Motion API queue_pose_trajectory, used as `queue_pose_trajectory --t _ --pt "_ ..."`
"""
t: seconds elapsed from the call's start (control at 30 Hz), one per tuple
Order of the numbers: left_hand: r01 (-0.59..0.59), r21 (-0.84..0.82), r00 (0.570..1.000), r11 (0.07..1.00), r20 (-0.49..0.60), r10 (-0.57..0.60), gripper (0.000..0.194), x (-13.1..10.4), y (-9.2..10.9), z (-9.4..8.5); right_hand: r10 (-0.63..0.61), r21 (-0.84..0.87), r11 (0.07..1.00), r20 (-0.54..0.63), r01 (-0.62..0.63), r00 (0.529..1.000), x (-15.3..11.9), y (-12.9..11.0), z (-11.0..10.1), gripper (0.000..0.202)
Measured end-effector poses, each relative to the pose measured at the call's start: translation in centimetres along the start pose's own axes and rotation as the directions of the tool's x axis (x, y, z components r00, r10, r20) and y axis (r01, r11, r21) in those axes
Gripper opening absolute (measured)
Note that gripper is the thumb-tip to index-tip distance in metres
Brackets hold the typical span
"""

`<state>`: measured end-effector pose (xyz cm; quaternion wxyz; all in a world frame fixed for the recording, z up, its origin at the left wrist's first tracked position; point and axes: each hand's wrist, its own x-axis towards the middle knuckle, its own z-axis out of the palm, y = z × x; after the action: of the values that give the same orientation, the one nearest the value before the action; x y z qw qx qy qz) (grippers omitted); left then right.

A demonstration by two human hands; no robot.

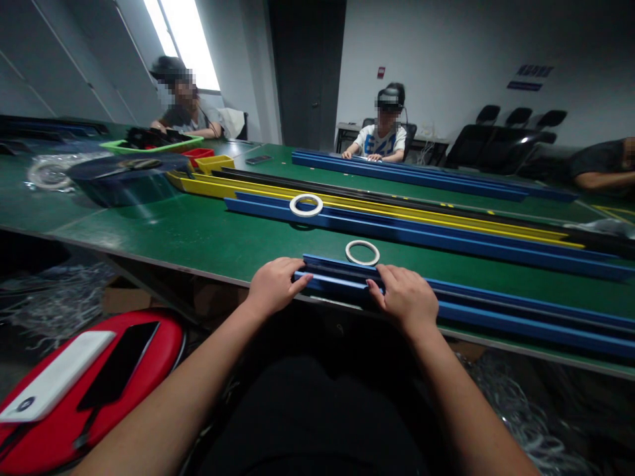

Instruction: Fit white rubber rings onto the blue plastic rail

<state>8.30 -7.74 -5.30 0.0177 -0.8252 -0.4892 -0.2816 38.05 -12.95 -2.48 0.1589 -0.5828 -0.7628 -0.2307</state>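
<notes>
Bench [163, 228] is spanning the view. Near blue channel [496, 320] is lying along its near edge, long axis running left to right, left end sitting between and under the fingers. Left hand [270, 287] is holding that end, fingers closing over it; right hand [409, 297] is gripping further right, thumb on near side, fingers on far. White ring [348, 252] is lying just beyond the channel, nearer the right hand.

Bright window [191, 39] at left, grey wall [446, 59], dark door [308, 73], black chairs [491, 142], green table [198, 231]
</notes>
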Motion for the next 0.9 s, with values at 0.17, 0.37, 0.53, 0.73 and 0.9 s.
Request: queue_pose_trajectory --t 0.17,0.37,0.53,0.73,0.9 --pt "-0.002 -0.011 1.0 1.0 0.014 0.002 0.044 0.2 0.0 -0.18 -0.003 0.005 1.0 -0.012 0.003 1.0 -0.04 0.05 0.11 0.048" --pt "-0.016 -0.002 1.0 1.0 0.001 0.016 0.045 0.09 0.01 -0.09 -0.004 0.006 1.0 -0.01 0.004 1.0 -0.04 0.03 0.14 0.048" --pt "-0.016 0.005 1.0 1.0 -0.019 0.016 0.045 -0.12 -0.06 0.11 -0.004 0.012 1.0 -0.005 0.004 1.0 -0.02 -0.01 0.0 0.048" --pt "0.005 -0.003 1.0 1.0 0.007 -0.005 0.044 -0.04 0.19 -0.24 -0.008 0.014 1.0 -0.012 0.008 1.0 -0.03 -0.02 -0.03 0.047" --pt "0.006 -0.008 0.999 1.0 0.033 -0.006 0.043 0.23 0.17 -0.44 -0.011 0.011 1.0 -0.011 0.011 1.0 -0.04 0.0 -0.05 0.047"
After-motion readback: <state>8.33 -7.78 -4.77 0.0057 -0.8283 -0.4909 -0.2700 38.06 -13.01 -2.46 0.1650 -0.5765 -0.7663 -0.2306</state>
